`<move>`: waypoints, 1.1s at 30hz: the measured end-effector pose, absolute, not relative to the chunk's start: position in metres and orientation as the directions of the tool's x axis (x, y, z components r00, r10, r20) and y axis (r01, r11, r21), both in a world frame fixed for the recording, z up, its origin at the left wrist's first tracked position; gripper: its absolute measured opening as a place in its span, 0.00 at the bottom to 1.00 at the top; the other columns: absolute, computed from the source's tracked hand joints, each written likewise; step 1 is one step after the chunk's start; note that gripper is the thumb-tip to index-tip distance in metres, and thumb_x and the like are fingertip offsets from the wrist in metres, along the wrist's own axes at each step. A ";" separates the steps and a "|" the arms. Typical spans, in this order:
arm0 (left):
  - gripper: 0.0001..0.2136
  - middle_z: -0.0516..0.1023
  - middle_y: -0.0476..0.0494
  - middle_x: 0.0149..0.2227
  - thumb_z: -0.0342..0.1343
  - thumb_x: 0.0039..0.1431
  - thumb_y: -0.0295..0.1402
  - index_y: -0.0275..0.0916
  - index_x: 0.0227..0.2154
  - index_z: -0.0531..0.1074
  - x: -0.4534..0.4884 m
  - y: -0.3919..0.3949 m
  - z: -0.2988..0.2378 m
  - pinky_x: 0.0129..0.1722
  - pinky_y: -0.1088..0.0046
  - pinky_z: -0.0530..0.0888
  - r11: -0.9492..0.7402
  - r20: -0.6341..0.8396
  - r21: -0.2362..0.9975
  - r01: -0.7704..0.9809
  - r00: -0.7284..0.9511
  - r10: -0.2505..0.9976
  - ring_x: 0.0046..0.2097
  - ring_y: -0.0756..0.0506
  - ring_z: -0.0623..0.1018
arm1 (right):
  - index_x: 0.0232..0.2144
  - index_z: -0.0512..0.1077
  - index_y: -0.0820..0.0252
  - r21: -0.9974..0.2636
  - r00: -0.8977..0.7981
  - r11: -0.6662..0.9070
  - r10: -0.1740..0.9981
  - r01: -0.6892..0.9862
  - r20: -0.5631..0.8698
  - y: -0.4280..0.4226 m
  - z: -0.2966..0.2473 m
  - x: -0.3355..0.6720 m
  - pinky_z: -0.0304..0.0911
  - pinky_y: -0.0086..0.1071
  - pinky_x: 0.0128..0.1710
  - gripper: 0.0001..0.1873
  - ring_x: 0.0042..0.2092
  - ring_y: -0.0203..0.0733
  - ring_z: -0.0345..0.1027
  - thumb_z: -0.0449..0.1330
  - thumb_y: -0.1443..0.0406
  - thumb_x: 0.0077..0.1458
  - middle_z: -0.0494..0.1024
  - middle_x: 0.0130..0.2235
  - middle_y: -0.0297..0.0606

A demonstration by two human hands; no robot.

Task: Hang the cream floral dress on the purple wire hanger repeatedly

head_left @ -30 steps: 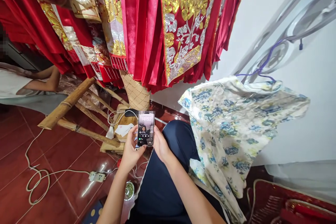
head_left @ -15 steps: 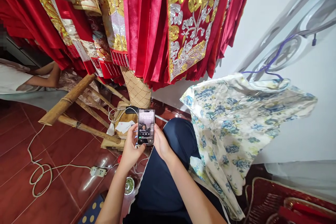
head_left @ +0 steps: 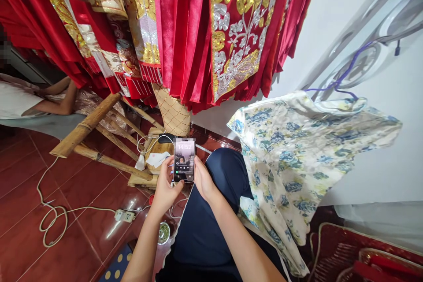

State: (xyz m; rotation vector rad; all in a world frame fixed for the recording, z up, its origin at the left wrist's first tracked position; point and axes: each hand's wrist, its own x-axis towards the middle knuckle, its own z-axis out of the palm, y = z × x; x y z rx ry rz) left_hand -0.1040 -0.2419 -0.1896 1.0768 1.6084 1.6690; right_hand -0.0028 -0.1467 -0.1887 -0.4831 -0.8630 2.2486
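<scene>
A smartphone [head_left: 184,161] is held upright between my two hands, its lit screen showing 14:52 and music controls. My left hand [head_left: 167,183] grips its left edge, with the thumb at the bottom of the screen. Against the right edge presses my right hand [head_left: 203,179], its fingers partly hidden behind the phone. Beneath and behind the phone stands a low bamboo chair [head_left: 140,180] with white papers [head_left: 157,159] and a white cable on its seat. My knee in dark blue cloth [head_left: 211,220] is just right of the phone.
Red garments with gold and silver embroidery [head_left: 238,31] hang above. A floral shirt [head_left: 287,158] hangs on a purple hanger at right. On the tiled floor lie a power strip [head_left: 124,215] with a looped cord and a glass of green contents [head_left: 163,232]. Another person's arm [head_left: 62,101] shows at left.
The view has shifted very slightly. Both hands keep the same hold on the smartphone.
</scene>
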 end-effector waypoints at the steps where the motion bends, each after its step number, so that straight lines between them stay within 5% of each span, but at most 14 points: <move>1: 0.33 0.66 0.38 0.61 0.63 0.52 0.28 0.47 0.61 0.59 -0.104 -0.242 -0.189 0.60 0.57 0.69 -0.112 0.162 0.985 0.128 -0.505 0.848 0.61 0.38 0.71 | 0.49 0.73 0.53 -0.692 -0.706 -0.557 0.702 -0.460 -0.096 -0.146 -0.189 -0.003 0.61 0.46 0.62 0.21 0.61 0.50 0.68 0.61 0.48 0.59 0.80 0.53 0.36; 7: 0.32 0.67 0.38 0.60 0.64 0.53 0.28 0.47 0.60 0.60 -0.104 -0.241 -0.190 0.60 0.59 0.69 -0.123 0.167 0.985 0.119 -0.512 0.843 0.60 0.39 0.71 | 0.49 0.74 0.53 -0.694 -0.706 -0.556 0.702 -0.457 -0.097 -0.146 -0.189 -0.004 0.62 0.47 0.61 0.22 0.61 0.51 0.68 0.62 0.48 0.59 0.80 0.52 0.36; 14: 0.13 0.75 0.43 0.46 0.57 0.62 0.40 0.43 0.47 0.68 -0.114 -0.237 -0.196 0.50 0.65 0.72 -0.068 0.095 0.995 0.066 -0.653 0.751 0.48 0.42 0.76 | 0.47 0.75 0.55 -0.713 -0.717 -0.530 0.695 -0.459 -0.055 -0.148 -0.188 -0.003 0.60 0.47 0.63 0.20 0.60 0.49 0.68 0.60 0.49 0.61 0.81 0.52 0.36; 25: 0.06 0.69 0.50 0.32 0.58 0.59 0.36 0.40 0.33 0.69 -0.120 -0.226 -0.174 0.36 0.75 0.68 -0.045 0.105 0.994 0.104 -0.702 0.705 0.35 0.48 0.70 | 0.48 0.75 0.54 -0.698 -0.742 -0.568 0.666 -0.436 -0.079 -0.149 -0.187 0.000 0.66 0.42 0.55 0.17 0.55 0.50 0.72 0.65 0.58 0.57 0.80 0.51 0.37; 33: 0.07 0.72 0.50 0.34 0.60 0.57 0.35 0.40 0.35 0.69 -0.121 -0.220 -0.171 0.39 0.74 0.69 -0.029 0.083 0.995 0.092 -0.671 0.737 0.38 0.48 0.72 | 0.54 0.67 0.51 -0.771 -0.775 -0.479 0.632 -0.420 0.030 -0.147 -0.196 0.006 0.66 0.40 0.55 0.43 0.56 0.50 0.71 0.70 0.77 0.34 0.77 0.56 0.35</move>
